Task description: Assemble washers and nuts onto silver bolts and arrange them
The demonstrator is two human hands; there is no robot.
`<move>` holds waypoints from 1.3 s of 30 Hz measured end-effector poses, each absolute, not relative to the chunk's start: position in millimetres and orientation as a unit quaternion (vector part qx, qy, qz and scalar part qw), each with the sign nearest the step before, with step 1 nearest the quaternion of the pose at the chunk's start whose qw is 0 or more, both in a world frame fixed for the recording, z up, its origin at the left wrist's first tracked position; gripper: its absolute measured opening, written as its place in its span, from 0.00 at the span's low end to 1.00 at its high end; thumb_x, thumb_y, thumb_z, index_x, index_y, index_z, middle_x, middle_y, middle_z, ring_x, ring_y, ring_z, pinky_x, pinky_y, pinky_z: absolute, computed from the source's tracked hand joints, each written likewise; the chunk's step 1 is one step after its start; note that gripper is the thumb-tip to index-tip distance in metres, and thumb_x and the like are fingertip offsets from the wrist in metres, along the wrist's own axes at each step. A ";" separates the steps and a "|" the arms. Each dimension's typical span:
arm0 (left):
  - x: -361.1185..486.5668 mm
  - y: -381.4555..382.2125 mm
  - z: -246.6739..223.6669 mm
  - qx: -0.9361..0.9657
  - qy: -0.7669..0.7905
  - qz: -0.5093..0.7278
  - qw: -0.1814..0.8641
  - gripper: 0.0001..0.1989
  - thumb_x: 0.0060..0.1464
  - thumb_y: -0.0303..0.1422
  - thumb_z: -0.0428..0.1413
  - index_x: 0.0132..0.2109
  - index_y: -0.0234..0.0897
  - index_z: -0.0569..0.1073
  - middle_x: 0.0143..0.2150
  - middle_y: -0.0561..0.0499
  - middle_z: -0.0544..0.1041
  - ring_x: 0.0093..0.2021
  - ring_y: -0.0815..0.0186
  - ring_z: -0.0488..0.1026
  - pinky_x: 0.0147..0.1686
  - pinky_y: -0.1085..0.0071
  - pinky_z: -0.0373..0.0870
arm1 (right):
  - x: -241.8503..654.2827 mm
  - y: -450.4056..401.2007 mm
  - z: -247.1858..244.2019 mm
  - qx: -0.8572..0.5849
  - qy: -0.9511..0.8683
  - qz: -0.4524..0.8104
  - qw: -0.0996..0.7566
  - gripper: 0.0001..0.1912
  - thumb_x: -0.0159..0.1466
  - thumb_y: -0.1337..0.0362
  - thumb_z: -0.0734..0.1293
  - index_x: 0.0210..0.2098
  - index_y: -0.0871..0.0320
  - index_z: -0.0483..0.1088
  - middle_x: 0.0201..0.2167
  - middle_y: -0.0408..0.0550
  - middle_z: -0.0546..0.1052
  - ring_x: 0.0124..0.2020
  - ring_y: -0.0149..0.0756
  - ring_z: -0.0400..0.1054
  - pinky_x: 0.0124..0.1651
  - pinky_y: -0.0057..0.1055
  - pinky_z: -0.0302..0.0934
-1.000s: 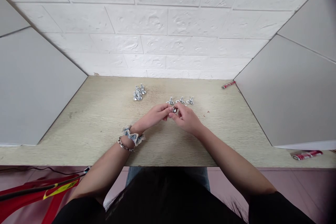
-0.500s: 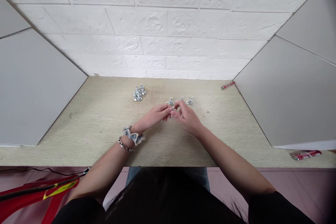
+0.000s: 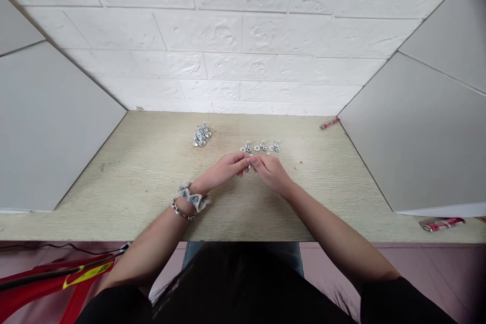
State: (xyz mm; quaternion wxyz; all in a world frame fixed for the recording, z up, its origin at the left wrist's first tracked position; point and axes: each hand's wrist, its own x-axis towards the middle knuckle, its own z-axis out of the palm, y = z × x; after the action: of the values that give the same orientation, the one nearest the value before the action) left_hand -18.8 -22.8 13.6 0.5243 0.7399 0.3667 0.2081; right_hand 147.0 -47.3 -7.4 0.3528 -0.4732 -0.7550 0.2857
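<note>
My left hand [image 3: 228,166] and my right hand [image 3: 272,172] meet over the middle of the table, fingertips closed around a small silver bolt [image 3: 251,156]. Only its tip shows between the thumbs; the fingers cover the rest. Just beyond the hands stands a short row of bolts, each with a flat washer and a nut beside it: a left set [image 3: 246,147], a middle set [image 3: 261,146] and a right set [image 3: 275,147]. Another bit of metal peeks out behind my right fingers. A heap of bolts with washers [image 3: 200,135] lies farther left.
A white brick-patterned wall [image 3: 224,66] closes off the back of the wooden table [image 3: 132,177]. Grey panels [image 3: 68,121] flank both sides. One red tube [image 3: 329,123] lies by the right panel, another red tube [image 3: 443,224] near the front right edge.
My right fingers have come down from a raised, curled pose and closed against the bolt beside my left fingertips. The middle set in the row is now uncovered. My left hand is nearly still.
</note>
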 end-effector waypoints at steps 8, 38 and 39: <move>-21.7 -19.1 12.9 0.732 0.360 0.225 0.533 0.19 0.56 0.46 0.44 0.30 0.34 0.64 0.24 0.55 0.63 0.26 0.72 0.61 0.29 0.73 0.59 | 146.5 -48.2 -8.2 -0.491 -0.746 0.265 0.363 0.15 0.62 0.53 0.58 0.30 0.58 0.65 0.26 0.44 0.70 0.27 0.30 0.62 0.32 0.27 0.55; -25.8 -13.9 13.0 0.695 0.336 0.240 0.589 0.16 0.56 0.43 0.48 0.34 0.33 0.67 0.25 0.56 0.64 0.27 0.74 0.61 0.29 0.75 0.58 | 146.9 -45.2 -14.6 -0.380 -0.802 0.069 0.455 0.15 0.62 0.67 0.61 0.48 0.56 0.67 0.37 0.48 0.75 0.38 0.33 0.69 0.42 0.32 0.66; -26.4 -12.8 11.8 0.694 0.332 0.239 0.592 0.16 0.55 0.43 0.49 0.34 0.33 0.68 0.25 0.56 0.64 0.26 0.74 0.61 0.29 0.75 0.58 | 147.0 -45.3 -14.1 -0.379 -0.804 0.068 0.453 0.15 0.62 0.66 0.60 0.48 0.55 0.67 0.37 0.48 0.75 0.38 0.33 0.69 0.42 0.32 0.66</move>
State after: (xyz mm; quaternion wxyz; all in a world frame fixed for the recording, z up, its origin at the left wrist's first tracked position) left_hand -26.4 -12.8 11.8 0.5919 0.6944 0.3319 0.2394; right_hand 147.0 -45.3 -14.1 0.4531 -0.3795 -0.8037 0.0683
